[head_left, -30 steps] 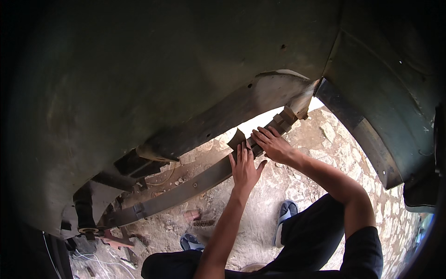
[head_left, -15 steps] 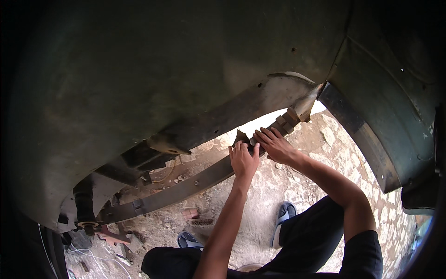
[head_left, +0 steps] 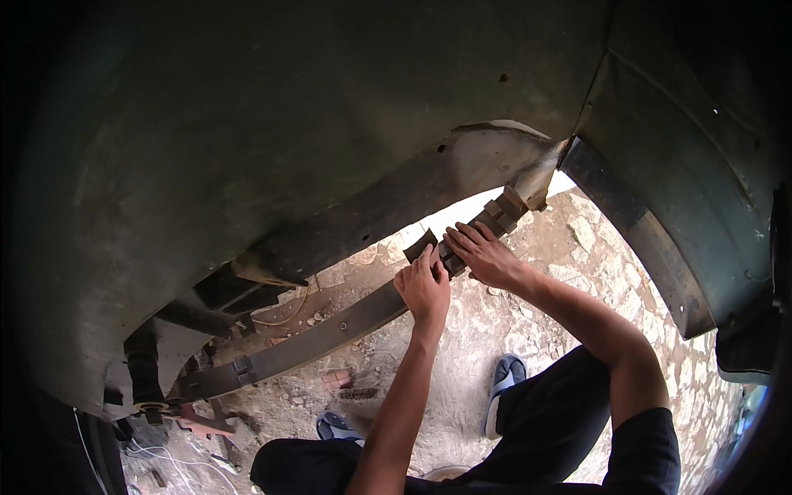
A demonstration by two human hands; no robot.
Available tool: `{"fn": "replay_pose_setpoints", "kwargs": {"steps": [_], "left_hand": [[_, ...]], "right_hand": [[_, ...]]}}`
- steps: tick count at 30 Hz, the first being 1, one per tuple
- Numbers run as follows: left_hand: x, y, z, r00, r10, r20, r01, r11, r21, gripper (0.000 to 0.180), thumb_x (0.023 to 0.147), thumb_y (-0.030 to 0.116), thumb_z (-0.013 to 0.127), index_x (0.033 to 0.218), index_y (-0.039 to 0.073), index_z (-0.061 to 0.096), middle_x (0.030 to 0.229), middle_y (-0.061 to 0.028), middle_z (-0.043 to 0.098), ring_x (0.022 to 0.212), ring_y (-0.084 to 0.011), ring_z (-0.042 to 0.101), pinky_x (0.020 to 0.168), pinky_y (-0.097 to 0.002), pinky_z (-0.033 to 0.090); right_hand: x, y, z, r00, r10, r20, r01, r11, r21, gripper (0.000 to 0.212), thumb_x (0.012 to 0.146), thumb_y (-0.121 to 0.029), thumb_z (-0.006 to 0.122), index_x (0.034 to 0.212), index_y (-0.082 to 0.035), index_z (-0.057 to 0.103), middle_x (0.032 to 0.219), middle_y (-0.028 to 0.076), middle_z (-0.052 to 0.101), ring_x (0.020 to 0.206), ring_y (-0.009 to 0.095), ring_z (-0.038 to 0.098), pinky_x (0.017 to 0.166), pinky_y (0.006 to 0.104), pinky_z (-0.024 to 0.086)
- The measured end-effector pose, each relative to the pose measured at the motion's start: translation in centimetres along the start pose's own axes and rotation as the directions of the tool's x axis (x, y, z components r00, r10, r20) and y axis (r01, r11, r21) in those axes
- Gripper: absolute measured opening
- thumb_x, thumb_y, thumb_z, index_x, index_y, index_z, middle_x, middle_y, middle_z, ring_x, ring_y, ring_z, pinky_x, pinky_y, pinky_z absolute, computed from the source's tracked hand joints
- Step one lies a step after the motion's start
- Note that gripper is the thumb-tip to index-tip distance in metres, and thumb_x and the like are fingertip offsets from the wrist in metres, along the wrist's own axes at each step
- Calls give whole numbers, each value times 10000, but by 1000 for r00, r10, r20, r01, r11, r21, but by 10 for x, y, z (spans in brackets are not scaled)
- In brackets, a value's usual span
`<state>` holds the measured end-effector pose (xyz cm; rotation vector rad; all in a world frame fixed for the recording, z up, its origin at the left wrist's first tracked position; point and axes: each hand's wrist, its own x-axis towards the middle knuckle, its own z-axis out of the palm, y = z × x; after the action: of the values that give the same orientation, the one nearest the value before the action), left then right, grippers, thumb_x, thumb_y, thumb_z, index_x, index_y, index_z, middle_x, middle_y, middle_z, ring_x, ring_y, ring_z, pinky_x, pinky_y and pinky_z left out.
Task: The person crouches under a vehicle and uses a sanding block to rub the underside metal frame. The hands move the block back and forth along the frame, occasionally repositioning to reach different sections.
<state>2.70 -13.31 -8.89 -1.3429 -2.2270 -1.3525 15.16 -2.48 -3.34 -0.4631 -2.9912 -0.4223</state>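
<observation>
The work looks partway along. The curved metal bar (head_left: 323, 338) runs from eight o'clock up to the pale bracket (head_left: 537, 179) at two o'clock, where the two appear to meet. The dark flat piece (head_left: 417, 247) sits at the bar's upper edge, twelve o'clock from the left hand (head_left: 423, 289); no fastening shows on it, so this part seems unfinished. The left fingers curl against it, their grip unclear; the right hand (head_left: 487, 257) lies spread over the bar.

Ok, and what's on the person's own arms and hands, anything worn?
The left hand and right hand look bare, no gloves visible. A short dark sleeve reaches partway down the right arm; on the left, only bare forearm shows.
</observation>
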Motion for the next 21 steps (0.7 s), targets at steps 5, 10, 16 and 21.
{"fn": "replay_pose_setpoints", "kwargs": {"steps": [5, 10, 16, 21], "left_hand": [[-4, 5, -4, 992, -48, 115, 65, 987, -147, 259, 878, 220, 678, 1108, 116, 619, 939, -43, 698, 867, -232, 648, 970, -429, 379], [1, -1, -5, 984, -45, 174, 72, 986, -150, 206, 875, 242, 693, 1008, 97, 632, 873, -65, 708, 841, -245, 665, 988, -456, 369], [-12, 1, -6, 993, 16, 121, -4, 995, -103, 179, 892, 237, 671, 989, 91, 635, 898, -61, 706, 853, -252, 658, 1001, -469, 362], [-27, 12, -10, 970, -40, 239, 58, 996, -67, 230, 907, 252, 653, 1073, 94, 640, 984, -54, 688, 934, -223, 640, 1035, -498, 335]], "right_hand": [[0, 1, 1, 1000, -4, -4, 4, 999, -38, 746, 770, -188, 653, 1455, -43, 393, 1501, 99, 405, 1426, 258, 305, 1157, 463, 243], [0, 3, 4, 999, -11, -34, 10, 1000, -21, 731, 777, -176, 644, 1453, -44, 399, 1491, 93, 420, 1418, 261, 318, 1155, 458, 247], [0, 3, 3, 999, -6, -35, 7, 1000, 28, 741, 756, -149, 662, 1446, -51, 412, 1484, 87, 431, 1413, 261, 326, 1160, 454, 244], [-1, 4, 2, 999, 9, -43, -6, 996, 86, 747, 736, -134, 676, 1436, -47, 427, 1482, 83, 437, 1414, 261, 329, 1163, 455, 244]]}}
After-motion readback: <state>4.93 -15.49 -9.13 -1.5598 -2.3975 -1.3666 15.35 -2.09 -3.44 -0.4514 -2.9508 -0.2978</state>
